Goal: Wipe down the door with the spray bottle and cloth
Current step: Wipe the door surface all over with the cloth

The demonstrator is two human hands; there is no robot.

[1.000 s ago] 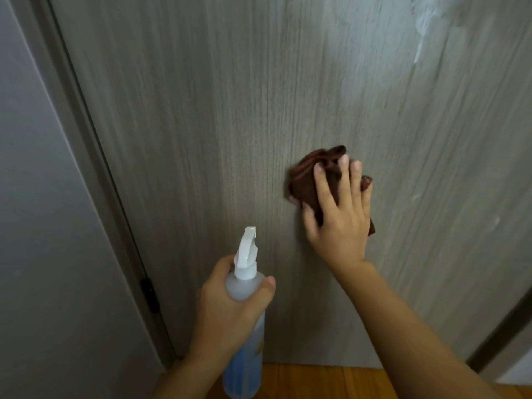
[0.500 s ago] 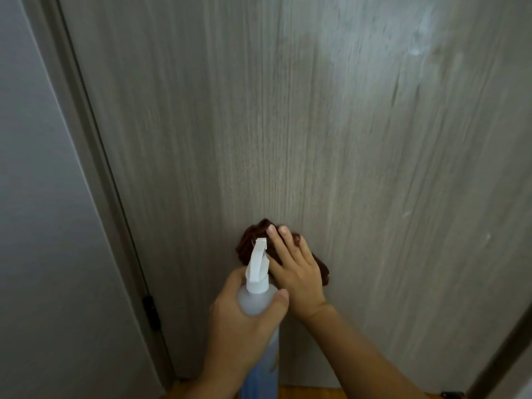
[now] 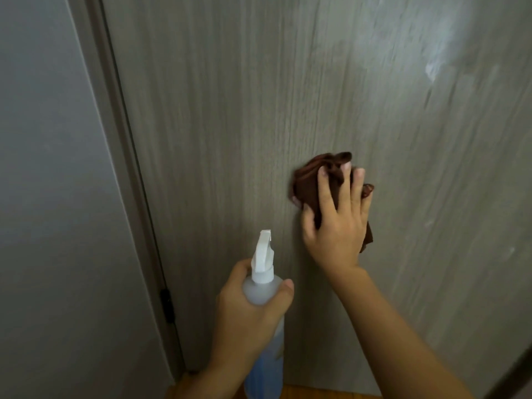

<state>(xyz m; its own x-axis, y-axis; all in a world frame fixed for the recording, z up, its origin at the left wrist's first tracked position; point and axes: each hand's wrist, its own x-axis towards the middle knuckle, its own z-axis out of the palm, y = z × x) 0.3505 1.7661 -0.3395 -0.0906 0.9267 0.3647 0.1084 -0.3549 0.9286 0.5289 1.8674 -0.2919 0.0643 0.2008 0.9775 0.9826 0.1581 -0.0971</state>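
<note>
A grey wall (image 3: 51,197) runs down the left, with a black hinge (image 3: 167,305) low on the door's left edge. The left hand (image 3: 250,318) is wrapped round the upright spray bottle (image 3: 263,286), held just off the door (image 3: 230,110). The right hand (image 3: 338,223) presses the bunched brown cloth (image 3: 306,182) against mid-door, fingers spread nearly straight. A pale smear (image 3: 440,64), possibly spray, shows blurred toward the upper right corner.

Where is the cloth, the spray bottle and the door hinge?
cloth (image 3: 309,180), head view, on the bunched brown fabric left of the fingers.
spray bottle (image 3: 260,286), head view, on the clear shoulder below the white nozzle.
hinge (image 3: 167,305), head view, on the dark piece at the door's left edge.
</note>
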